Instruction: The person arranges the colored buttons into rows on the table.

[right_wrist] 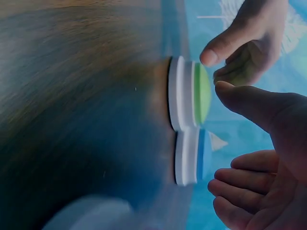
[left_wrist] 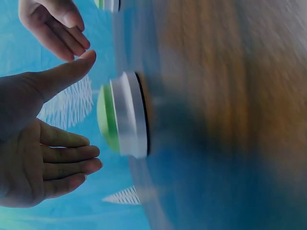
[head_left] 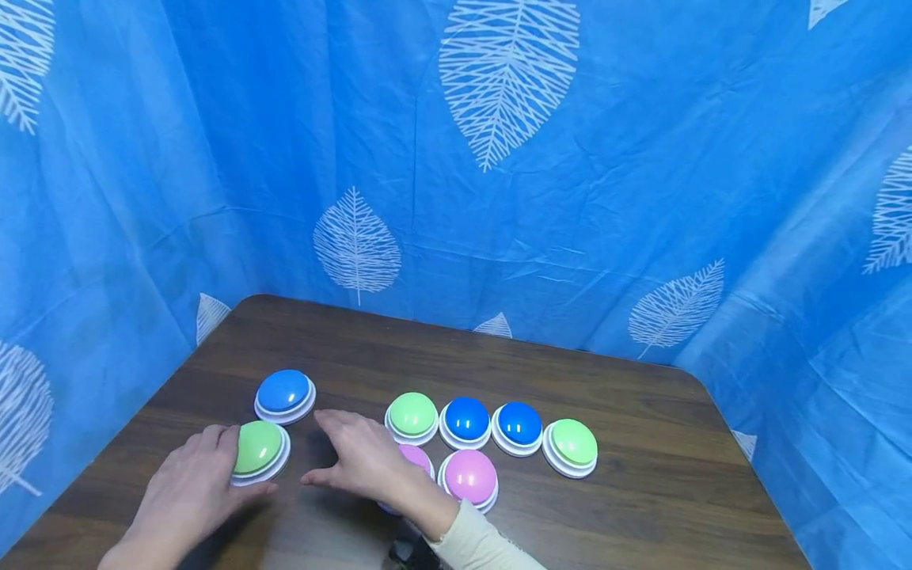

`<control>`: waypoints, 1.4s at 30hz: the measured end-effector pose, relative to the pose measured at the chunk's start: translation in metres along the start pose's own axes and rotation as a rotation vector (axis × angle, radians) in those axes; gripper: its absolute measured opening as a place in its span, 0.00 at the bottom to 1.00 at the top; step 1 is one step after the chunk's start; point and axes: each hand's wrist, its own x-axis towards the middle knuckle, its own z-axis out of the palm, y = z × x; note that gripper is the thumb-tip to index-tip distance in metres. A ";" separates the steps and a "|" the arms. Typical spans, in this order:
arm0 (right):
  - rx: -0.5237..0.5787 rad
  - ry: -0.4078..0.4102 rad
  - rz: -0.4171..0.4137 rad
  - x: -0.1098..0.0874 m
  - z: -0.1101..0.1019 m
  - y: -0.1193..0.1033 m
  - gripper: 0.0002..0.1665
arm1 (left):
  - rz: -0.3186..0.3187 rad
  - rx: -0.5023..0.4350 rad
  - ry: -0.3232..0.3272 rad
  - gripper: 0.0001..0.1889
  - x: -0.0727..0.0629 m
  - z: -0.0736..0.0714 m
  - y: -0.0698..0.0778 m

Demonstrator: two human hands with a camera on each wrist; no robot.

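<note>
My left hand (head_left: 187,484) is held just above the table beside a green push button (head_left: 258,448) with a white round base, partly covering its left side. In the left wrist view its fingers (left_wrist: 67,160) are extended, apart from the button's green dome. My right hand (head_left: 366,457) hovers to the right of that button, thumb and fingers spread with nothing between them. Behind the green button stands a blue push button (head_left: 283,391), the two bases close together. The right wrist view shows the right hand's fingers (right_wrist: 244,179) loosely extended near the blue dome.
Right of my right hand, a row holds a green button (head_left: 412,414), two blue buttons (head_left: 466,419) and another green button (head_left: 573,442). Nearer are two pink buttons (head_left: 470,476), one partly behind my right wrist. A blue leaf-patterned curtain (head_left: 556,222) surrounds the wooden table (head_left: 641,514).
</note>
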 end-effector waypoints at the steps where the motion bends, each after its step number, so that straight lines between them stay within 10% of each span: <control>1: -0.016 -0.004 -0.008 0.004 0.002 -0.003 0.46 | -0.009 -0.002 -0.013 0.47 0.000 0.000 -0.004; 23: 0.026 -0.156 0.012 0.053 0.023 -0.027 0.43 | -0.062 -0.140 -0.191 0.49 0.005 0.012 -0.043; 42: 0.013 -0.136 0.050 0.064 0.031 -0.036 0.32 | -0.053 -0.257 -0.195 0.42 0.011 0.011 -0.049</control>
